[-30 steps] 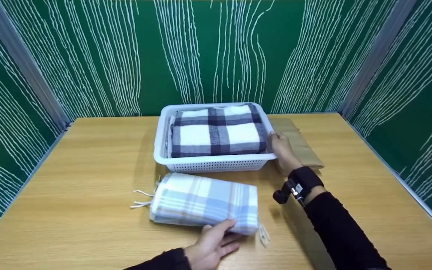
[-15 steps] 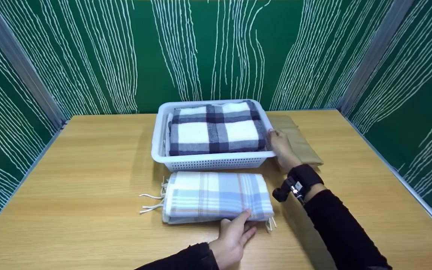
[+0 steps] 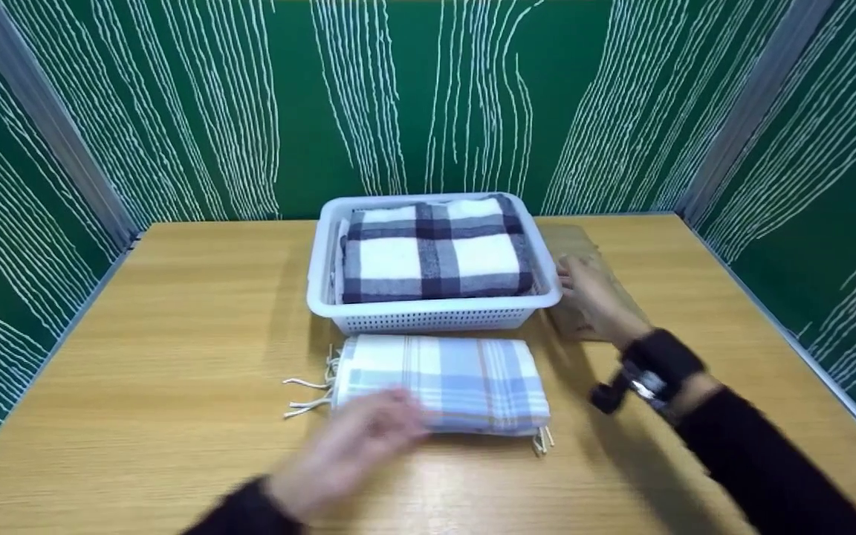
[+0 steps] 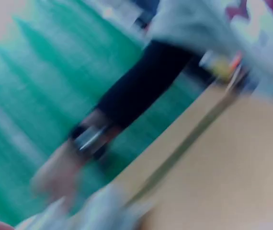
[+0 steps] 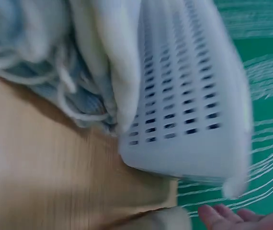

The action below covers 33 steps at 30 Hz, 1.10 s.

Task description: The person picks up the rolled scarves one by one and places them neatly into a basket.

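Two folded blankets are located relative to the white, rectangular, perforated plastic basket: the dark-purple, grey and white checked blanket sits inside it, and the light-blue and white plaid blanket with cream fringes lies flat just in front of it. Left hand: overlaps the front left part of the plaid blanket in the head view; motion blur prevents telling how its fingers are set or whether they touch the fabric. Right hand: positioned just beside the basket's right rim, thumb and fingers apart; the plaid blanket lies forward-left of them, toward the person. A flat, tan, folded cloth rests right of the basket, partly hidden by the right hand.
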Available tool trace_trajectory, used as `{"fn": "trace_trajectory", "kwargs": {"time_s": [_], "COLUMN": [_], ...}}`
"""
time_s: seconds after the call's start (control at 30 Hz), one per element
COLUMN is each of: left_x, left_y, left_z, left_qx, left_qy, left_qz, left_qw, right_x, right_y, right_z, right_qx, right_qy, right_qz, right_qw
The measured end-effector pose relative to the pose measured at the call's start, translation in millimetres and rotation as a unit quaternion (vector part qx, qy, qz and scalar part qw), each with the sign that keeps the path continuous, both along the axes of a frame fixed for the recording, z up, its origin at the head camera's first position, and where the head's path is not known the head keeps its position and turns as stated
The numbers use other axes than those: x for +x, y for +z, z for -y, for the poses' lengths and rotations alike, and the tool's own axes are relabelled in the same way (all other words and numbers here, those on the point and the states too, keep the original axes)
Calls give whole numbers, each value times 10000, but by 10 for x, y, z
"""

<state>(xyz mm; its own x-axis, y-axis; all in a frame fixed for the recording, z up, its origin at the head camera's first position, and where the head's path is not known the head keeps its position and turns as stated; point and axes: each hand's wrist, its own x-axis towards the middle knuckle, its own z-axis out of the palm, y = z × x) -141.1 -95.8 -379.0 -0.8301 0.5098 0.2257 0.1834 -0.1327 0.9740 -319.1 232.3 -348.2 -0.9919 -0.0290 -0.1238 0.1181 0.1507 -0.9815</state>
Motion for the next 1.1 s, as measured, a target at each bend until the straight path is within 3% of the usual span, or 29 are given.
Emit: {"fn": "trace_trajectory", "kwargs": {"time_s": [0.03, 0.07, 0.1, 0.13, 0.17, 0.2, 0.23, 0.4, 0.53, 0.67, 0.87, 1.1], "left_x": [-39, -64, -98, -143, -193, -246, -297, -503, -577, -603, -672, -738], "left_y": [48, 126, 191, 226, 262, 279, 271, 85, -54, -77, -25, -12], "left_z": [157, 289, 419, 551, 668, 775, 876, 1211, 1287, 1210, 895, 597], "left_qx": [-70, 245, 552, 892, 1132, 1023, 891, 330, 387, 379, -78, -588], "left_qy": [316, 723, 1182, 1525, 1859, 2109, 2203, 1775, 1461, 1298, 1336, 1610], "left_qz": [-50, 888, 1757, 2365, 2981, 3294, 3472, 4073, 4332, 4387, 4355, 4215], "left_qw": [9995, 9931, 9758, 9554, 9294, 9146, 9072, 8953, 8885, 8884, 8902, 8905], "right_x": [89, 177, 262, 341, 412, 483, 545, 760, 857, 922, 944, 954], "right_y": [40, 72, 91, 97, 91, 77, 56, -101, -228, -328, -369, -431], "right_z": [-54, -110, -166, -222, -277, -335, -386, -564, -582, -500, -303, -87], "right_qx": [-95, -184, -265, -321, -376, -362, -336, -265, -682, -1014, -1168, -1341], "right_qy": [129, 279, 417, 589, 771, 1033, 1264, 1988, 2008, 2023, 1962, 1726], "right_qz": [30, 94, 138, 195, 257, 372, 512, 1521, 2214, 2567, 2517, 2419], "right_qw": [9999, 9994, 9987, 9976, 9960, 9933, 9901, 9678, 9519, 9396, 9405, 9454]}}
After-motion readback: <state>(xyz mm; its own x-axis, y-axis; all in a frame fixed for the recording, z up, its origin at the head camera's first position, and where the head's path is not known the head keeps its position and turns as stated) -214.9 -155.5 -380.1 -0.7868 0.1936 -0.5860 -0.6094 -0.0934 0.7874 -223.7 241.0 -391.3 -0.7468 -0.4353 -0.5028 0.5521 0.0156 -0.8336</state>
